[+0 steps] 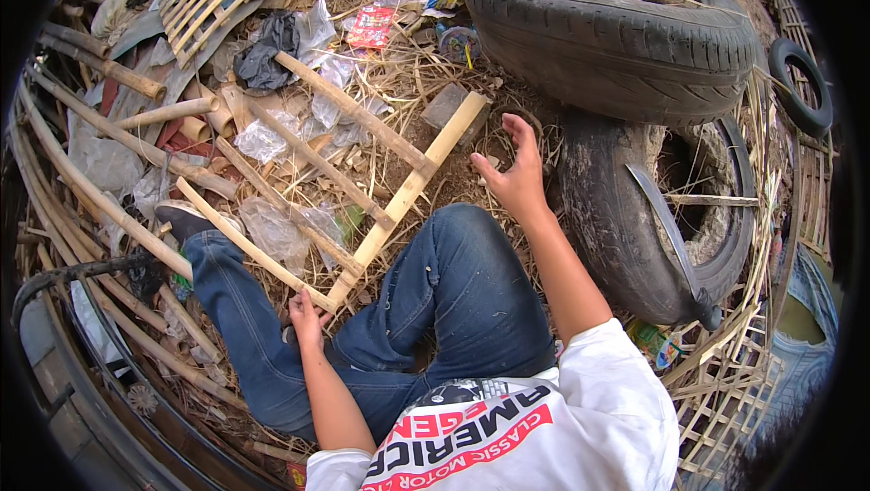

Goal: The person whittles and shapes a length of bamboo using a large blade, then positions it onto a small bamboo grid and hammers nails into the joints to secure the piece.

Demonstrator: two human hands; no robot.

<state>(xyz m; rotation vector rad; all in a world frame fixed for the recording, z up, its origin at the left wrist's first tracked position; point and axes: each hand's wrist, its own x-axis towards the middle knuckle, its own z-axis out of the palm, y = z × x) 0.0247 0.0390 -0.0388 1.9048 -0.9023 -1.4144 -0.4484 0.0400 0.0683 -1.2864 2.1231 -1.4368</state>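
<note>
A comb-shaped bamboo frame (373,243) lies in front of my bent legs. Its thick split crossbar runs from near my left hand up to the right, and several slats stick out from it toward the upper left. My left hand (308,317) is closed around the corner where the nearest curved bamboo slat (245,239) meets the crossbar. Beyond my right knee, my right hand (518,172) is raised with thumb and fingers apart, holding nothing. It is close to the crossbar's far end without touching it. A grey block (446,107) sits beside that end.
Two large worn tyres, an upper one (616,51) and a lower one (603,210), are stacked at the right. A long curved blade (663,223) leans on the lower tyre. Bamboo poles (109,201) pile up at left. Plastic litter (272,233) and straw cover the ground.
</note>
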